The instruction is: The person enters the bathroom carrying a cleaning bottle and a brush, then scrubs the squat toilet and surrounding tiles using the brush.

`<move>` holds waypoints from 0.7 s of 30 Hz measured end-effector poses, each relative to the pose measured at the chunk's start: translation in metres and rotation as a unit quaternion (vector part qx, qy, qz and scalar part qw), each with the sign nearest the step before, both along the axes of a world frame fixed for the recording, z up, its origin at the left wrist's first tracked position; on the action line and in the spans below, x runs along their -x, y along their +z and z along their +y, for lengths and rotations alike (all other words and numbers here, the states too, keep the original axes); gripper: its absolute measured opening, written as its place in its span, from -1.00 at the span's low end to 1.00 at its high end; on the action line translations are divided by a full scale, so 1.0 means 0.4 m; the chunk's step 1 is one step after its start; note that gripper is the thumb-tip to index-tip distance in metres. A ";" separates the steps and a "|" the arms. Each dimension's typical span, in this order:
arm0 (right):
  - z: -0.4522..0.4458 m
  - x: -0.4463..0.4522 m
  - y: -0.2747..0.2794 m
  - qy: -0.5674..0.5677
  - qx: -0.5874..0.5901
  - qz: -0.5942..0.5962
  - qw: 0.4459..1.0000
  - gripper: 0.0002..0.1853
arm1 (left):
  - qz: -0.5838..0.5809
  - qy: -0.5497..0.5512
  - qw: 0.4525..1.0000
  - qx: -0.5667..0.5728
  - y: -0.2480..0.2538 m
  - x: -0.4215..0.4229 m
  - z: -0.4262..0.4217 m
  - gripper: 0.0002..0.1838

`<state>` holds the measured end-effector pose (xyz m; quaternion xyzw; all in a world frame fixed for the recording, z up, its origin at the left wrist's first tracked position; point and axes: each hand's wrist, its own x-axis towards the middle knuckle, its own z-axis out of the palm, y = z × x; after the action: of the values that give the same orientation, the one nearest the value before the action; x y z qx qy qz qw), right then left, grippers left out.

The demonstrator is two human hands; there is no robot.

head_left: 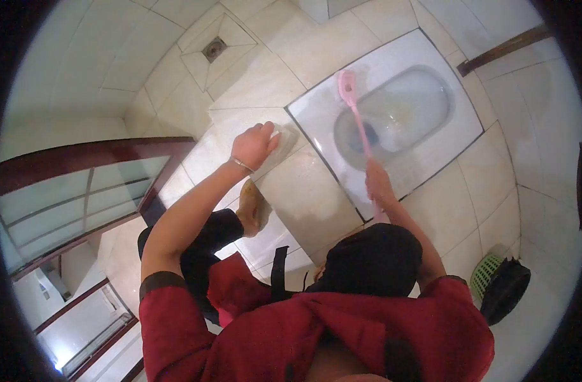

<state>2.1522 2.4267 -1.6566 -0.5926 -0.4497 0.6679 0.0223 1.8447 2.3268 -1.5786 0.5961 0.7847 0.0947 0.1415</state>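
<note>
My right hand (379, 186) is closed around the handle of a long pink toilet brush (362, 130). The brush head lies over the upper left edge of a white squat toilet (458, 135) set in the floor. Water pools in its basin. Left of the toilet, my left hand (252, 146) is raised with its fingers curled. Something pale and see-through shows beside those fingers, too unclear to name.
A floor drain (214, 49) is set in the beige tiles at the upper left. A green basket (486, 275) with a black bag (506, 291) stands at right. A brown-framed glass door (80, 181) is on the left. My foot (249, 209) rests below my left hand.
</note>
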 end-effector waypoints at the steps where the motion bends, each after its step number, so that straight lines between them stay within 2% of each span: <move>1: -0.013 0.009 -0.005 -0.001 0.002 0.001 1.000 -0.59 | 0.005 -0.015 1.000 0.023 -0.002 0.003 0.012 -0.77; 4: -0.038 0.048 0.011 0.017 -0.070 0.037 0.997 -0.66 | -0.001 -0.054 0.998 0.027 0.026 -0.018 0.023 -0.77; 6: -0.023 0.063 0.049 -0.007 0.020 0.123 0.992 -0.67 | -0.013 -0.077 0.997 0.008 0.085 -0.039 0.040 -0.77; 8: -0.018 0.078 0.059 -0.024 0.024 0.155 0.987 -0.64 | -0.068 -0.102 0.992 0.001 0.171 -0.075 0.080 -0.77; 9: -0.021 0.081 0.064 -0.087 0.093 0.202 0.971 -0.61 | -0.068 -0.105 0.992 0.000 0.180 -0.090 0.090 -0.77; 10: -0.023 0.079 0.069 -0.148 0.161 0.246 0.944 -0.58 | -0.156 -0.092 0.984 -0.003 0.187 -0.103 0.099 -0.76; 11: -0.026 0.068 0.063 -0.150 0.159 0.247 0.944 -0.58 | -0.243 -0.078 0.967 -0.006 0.193 -0.116 0.109 -0.76; 13: -0.033 0.045 0.051 -0.134 0.238 0.364 0.891 -0.53 | -0.266 -0.061 0.962 -0.016 0.206 -0.144 0.128 -0.75; 16: -0.022 0.051 0.056 -0.131 0.275 0.404 0.863 -0.53 | -0.298 -0.037 0.953 -0.048 0.185 -0.145 0.148 -0.69; 18: -0.030 0.062 0.085 -0.157 0.242 0.371 0.883 -0.54 | -0.290 0.082 0.952 0.057 0.175 -0.136 0.163 -0.57; 19: -0.035 0.069 0.103 -0.183 0.210 0.337 0.900 -0.56 | -0.291 0.082 0.952 0.056 0.178 -0.128 0.173 -0.57; 21: -0.046 0.077 0.138 -0.176 0.177 0.330 0.910 -0.58 | -0.243 0.069 0.959 0.127 0.187 -0.108 0.188 -0.37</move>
<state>2.1213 2.4085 -1.6013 -0.4024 -0.1793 0.8793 0.1811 1.8878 2.4020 -1.5039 0.4763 0.7718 0.1454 0.3953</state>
